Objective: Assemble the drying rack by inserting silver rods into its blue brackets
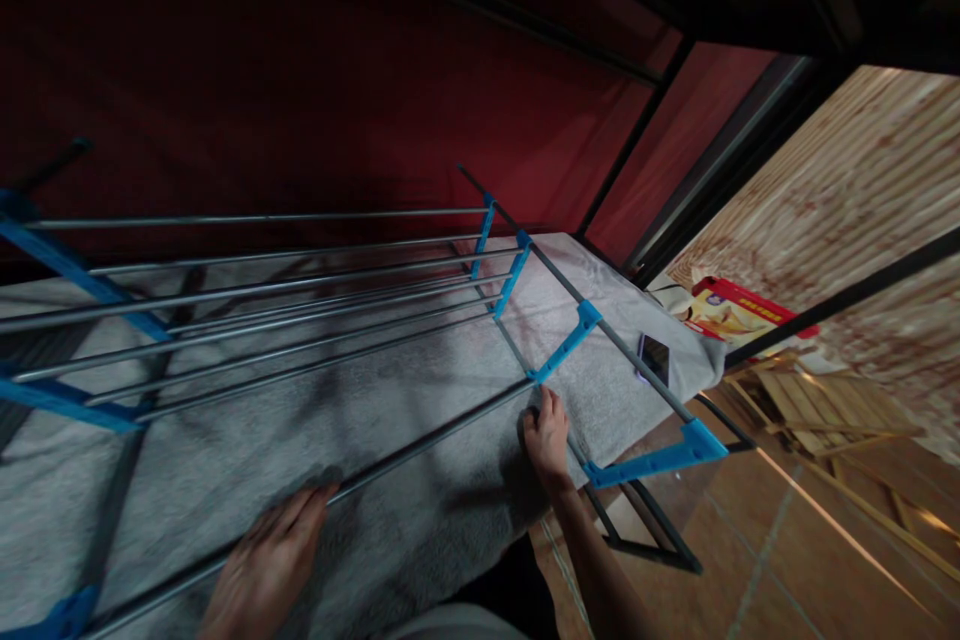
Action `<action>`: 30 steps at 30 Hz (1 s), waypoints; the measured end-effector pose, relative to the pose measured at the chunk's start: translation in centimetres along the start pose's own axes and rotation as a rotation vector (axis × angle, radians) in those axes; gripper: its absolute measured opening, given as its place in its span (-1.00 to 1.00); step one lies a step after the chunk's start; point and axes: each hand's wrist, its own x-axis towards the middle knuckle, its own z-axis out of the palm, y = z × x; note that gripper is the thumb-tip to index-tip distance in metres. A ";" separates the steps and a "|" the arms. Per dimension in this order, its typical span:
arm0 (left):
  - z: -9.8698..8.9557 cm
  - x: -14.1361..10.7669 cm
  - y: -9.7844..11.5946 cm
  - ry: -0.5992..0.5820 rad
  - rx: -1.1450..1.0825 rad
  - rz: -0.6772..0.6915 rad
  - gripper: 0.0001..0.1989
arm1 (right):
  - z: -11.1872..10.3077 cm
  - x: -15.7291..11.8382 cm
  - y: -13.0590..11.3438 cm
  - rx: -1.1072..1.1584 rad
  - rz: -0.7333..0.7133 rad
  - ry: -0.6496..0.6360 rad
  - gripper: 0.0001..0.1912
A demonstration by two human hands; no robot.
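Observation:
A partly built rack of grey metal tubes and blue plastic brackets lies across a bed-like surface with a grey cover (600,410). My left hand (266,555) is closed over a long grey tube (427,440) at the front. That tube runs up to a blue bracket (562,345) on the right side frame. Just below this bracket, my right hand (549,435) has its fingers curled at the lower side pole (514,345); its palm side is hidden. Nearer to me, another blue bracket (656,460) joins the two side poles and bears no cross tube.
A phone (654,358) lies on the cover, right of the rack. Beyond it are a red and yellow package (739,310) and a wooden slatted piece (817,410) above the tiled floor. Dark frame posts (637,130) and a red wall (337,100) stand behind.

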 end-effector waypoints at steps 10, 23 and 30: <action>1.0 -0.6 0.3 0.039 -0.014 -0.008 -0.60 | -0.4 0.0 -1.2 0.067 -0.025 0.106 -0.47; -0.1 0.1 1.5 -0.027 -0.132 -0.108 -0.55 | 0.0 -0.1 -4.4 0.167 -0.402 -0.087 -0.51; -1.0 0.5 2.8 -0.092 -0.157 -0.141 -0.51 | 1.1 0.4 -5.1 0.150 -0.566 -0.210 -0.58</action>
